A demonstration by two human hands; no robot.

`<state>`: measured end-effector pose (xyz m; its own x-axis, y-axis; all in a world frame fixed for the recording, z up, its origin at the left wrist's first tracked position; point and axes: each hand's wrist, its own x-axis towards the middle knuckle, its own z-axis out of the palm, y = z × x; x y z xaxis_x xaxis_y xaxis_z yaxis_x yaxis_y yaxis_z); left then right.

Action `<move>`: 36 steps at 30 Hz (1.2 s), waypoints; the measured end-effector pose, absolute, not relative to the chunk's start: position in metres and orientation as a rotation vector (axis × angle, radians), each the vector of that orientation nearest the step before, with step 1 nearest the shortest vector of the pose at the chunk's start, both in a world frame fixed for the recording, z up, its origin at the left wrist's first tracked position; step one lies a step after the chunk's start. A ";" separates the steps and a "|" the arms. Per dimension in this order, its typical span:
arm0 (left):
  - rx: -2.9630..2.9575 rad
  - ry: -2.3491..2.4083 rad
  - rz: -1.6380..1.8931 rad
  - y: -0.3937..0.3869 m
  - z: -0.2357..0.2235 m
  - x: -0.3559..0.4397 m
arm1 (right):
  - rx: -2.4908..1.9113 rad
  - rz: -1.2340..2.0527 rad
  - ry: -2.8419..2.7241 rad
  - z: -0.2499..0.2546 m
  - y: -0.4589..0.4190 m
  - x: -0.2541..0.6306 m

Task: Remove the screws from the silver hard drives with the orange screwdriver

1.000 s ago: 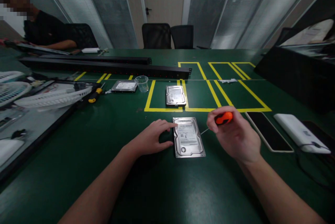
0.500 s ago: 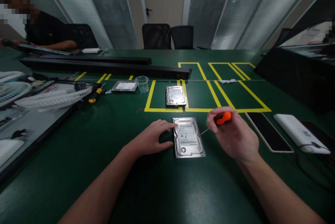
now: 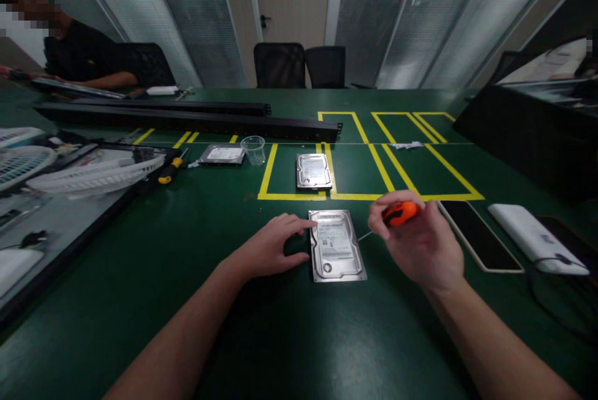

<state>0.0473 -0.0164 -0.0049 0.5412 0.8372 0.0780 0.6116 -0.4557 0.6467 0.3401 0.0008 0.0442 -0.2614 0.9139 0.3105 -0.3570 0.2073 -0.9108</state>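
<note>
A silver hard drive [image 3: 334, 244] with a white label lies flat on the green table before me. My left hand [image 3: 275, 244] is at its left side, fingers apart; the index fingertip rests on the drive's upper left edge and the thumb tip is by its left side. At the opposite side, my right hand [image 3: 418, 238] is closed round the orange and black handle of a screwdriver [image 3: 400, 213]. Its thin shaft points left, and the tip meets the drive's right edge; what it touches there is too small to tell.
Beyond is a second hard drive [image 3: 313, 171] on yellow tape lines, with a clear plastic cup [image 3: 253, 151] and a third drive [image 3: 223, 154] further left. A yellow-black screwdriver [image 3: 170, 171] lies left. A phone [image 3: 479, 235] and white power bank [image 3: 537, 238] lie right. A person sits far left.
The orange screwdriver handle has turned slightly in my right hand, whose fingers have shifted and opened a little. My left hand and the hard drive have stayed put.
</note>
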 end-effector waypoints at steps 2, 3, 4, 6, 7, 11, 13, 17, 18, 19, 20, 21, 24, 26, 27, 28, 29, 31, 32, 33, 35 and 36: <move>2.214 1.171 0.525 -0.017 -0.004 0.047 | -0.615 1.362 -1.292 0.045 0.001 0.340; 2.212 1.176 0.523 -0.017 -0.003 0.048 | -0.613 1.359 -1.292 0.046 0.001 0.340; 2.210 1.179 0.520 -0.017 -0.003 0.048 | -0.602 1.357 -1.295 0.046 0.002 0.339; 2.210 1.182 0.518 -0.017 -0.003 0.048 | -0.566 1.356 -1.297 0.046 0.001 0.338; 2.211 1.180 0.519 -0.017 -0.003 0.048 | -0.552 1.359 -1.298 0.046 0.001 0.338; 2.215 1.172 0.527 -0.016 -0.005 0.047 | -0.550 1.373 -1.301 0.043 0.000 0.339; 2.213 1.174 0.528 -0.016 -0.005 0.047 | -0.556 1.376 -1.304 0.043 -0.001 0.340; 2.202 1.180 0.516 -0.017 -0.004 0.047 | -0.548 1.400 -1.284 0.044 0.000 0.341; 2.198 1.182 0.513 -0.017 -0.003 0.047 | -0.540 1.403 -1.279 0.044 0.001 0.341; 2.195 1.184 0.510 -0.017 -0.003 0.047 | -0.530 1.404 -1.280 0.045 0.001 0.341; 2.194 1.185 0.511 -0.017 -0.003 0.047 | -0.516 1.403 -1.283 0.045 0.002 0.341; 2.195 1.183 0.513 -0.017 -0.003 0.047 | -0.504 1.400 -1.287 0.045 0.002 0.340; 2.202 1.178 0.524 -0.017 -0.004 0.048 | -0.491 1.392 -1.301 0.042 0.002 0.338; 2.210 1.175 0.527 -0.017 -0.003 0.048 | -0.503 1.380 -1.309 0.040 0.002 0.337; 2.213 1.174 0.525 -0.017 -0.003 0.048 | -0.509 1.375 -1.317 0.039 0.002 0.337; 2.216 1.173 0.523 -0.017 -0.002 0.048 | -0.516 1.373 -1.322 0.037 0.002 0.337; 2.217 1.174 0.518 -0.017 -0.002 0.048 | -0.522 1.374 -1.327 0.036 0.002 0.338; 2.212 1.178 0.512 -0.017 -0.001 0.048 | -0.533 1.384 -1.329 0.035 0.003 0.339; 2.208 1.181 0.509 -0.017 -0.001 0.048 | -0.540 1.388 -1.326 0.035 0.003 0.339; 2.204 1.183 0.507 -0.017 -0.001 0.048 | -0.544 1.389 -1.322 0.036 0.004 0.339; 2.198 1.185 0.505 -0.017 -0.002 0.048 | -0.545 1.384 -1.310 0.037 0.004 0.340; 2.198 1.184 0.506 -0.017 -0.003 0.048 | -0.541 1.383 -1.301 0.037 0.004 0.340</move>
<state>0.0479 -0.0170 -0.0026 0.5330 0.8445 0.0533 0.6220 -0.4337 0.6520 0.3399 0.0039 0.0371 -0.2878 0.8958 0.3387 -0.3926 0.2123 -0.8949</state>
